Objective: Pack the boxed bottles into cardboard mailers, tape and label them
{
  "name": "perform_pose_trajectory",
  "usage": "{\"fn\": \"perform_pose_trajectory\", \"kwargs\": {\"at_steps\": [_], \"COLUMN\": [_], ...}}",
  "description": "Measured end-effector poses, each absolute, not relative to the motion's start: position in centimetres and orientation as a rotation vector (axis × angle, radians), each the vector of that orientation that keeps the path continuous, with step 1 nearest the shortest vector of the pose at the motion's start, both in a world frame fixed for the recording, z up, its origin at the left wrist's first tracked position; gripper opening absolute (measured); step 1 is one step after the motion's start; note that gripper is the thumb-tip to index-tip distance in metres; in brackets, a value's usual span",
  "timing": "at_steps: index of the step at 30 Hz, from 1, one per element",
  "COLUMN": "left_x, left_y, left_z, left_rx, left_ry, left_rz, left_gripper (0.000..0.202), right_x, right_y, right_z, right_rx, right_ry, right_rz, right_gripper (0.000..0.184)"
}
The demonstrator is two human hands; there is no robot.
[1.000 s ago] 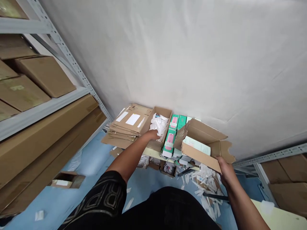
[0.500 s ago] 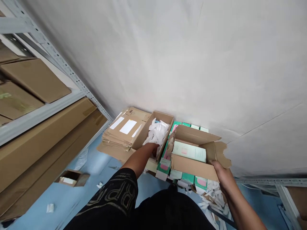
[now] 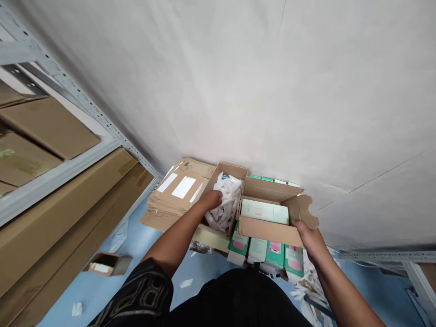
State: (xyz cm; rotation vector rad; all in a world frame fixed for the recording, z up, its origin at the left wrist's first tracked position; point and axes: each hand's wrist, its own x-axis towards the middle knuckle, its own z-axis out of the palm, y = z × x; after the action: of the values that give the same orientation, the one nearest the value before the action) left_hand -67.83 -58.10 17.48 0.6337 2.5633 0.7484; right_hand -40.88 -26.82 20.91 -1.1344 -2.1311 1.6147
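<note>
My right hand (image 3: 308,234) grips the right end of an open cardboard box (image 3: 269,230), thumb over its front wall. Inside this box lies a pale green carton (image 3: 265,211) with a pink mark. My left hand (image 3: 213,199) is closed at the edge of a heap of white plastic packets (image 3: 226,204), and its fingers seem to pinch some of them. These packets fill a narrow open cardboard box (image 3: 235,169) just left of the held one. Beneath the held box stand several green-and-white cartons (image 3: 275,254) with pink panels.
Flattened cardboard (image 3: 173,200) with white labels is stacked at the left. A metal shelf (image 3: 61,165) with brown boxes runs along the left side. A small open box (image 3: 114,265) lies on the blue floor (image 3: 143,240). White scraps (image 3: 311,286) lie at lower right. A pale wall (image 3: 238,81) rises behind.
My left hand has shifted left and up from the narrow box's near right side to the packets' left edge. The held cardboard box has moved slightly left, against the narrow box.
</note>
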Motion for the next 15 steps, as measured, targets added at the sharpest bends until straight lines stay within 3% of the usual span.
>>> {"fn": "perform_pose_trajectory", "kwargs": {"at_steps": [3, 10, 15], "left_x": [-68.6, -64.5, -59.4], "left_y": [-61.2, -63.5, -61.4], "left_z": [21.8, 30.8, 33.5], "left_rx": [0.638, 0.948, 1.827], "left_ry": [2.699, 2.682, 2.497], "left_rz": [0.809, 1.485, 1.297], "left_gripper": [0.012, 0.02, 0.022], "right_x": [-40.4, -39.6, -39.1], "right_y": [-28.6, -32.7, -34.7], "right_z": [20.9, 21.9, 22.6], "right_rx": [-1.153, -1.28, -1.362], "right_ry": [-2.099, -2.1, -2.109], "right_rz": [1.548, 1.417, 1.376], "right_gripper": [0.038, 0.035, 0.036]}}
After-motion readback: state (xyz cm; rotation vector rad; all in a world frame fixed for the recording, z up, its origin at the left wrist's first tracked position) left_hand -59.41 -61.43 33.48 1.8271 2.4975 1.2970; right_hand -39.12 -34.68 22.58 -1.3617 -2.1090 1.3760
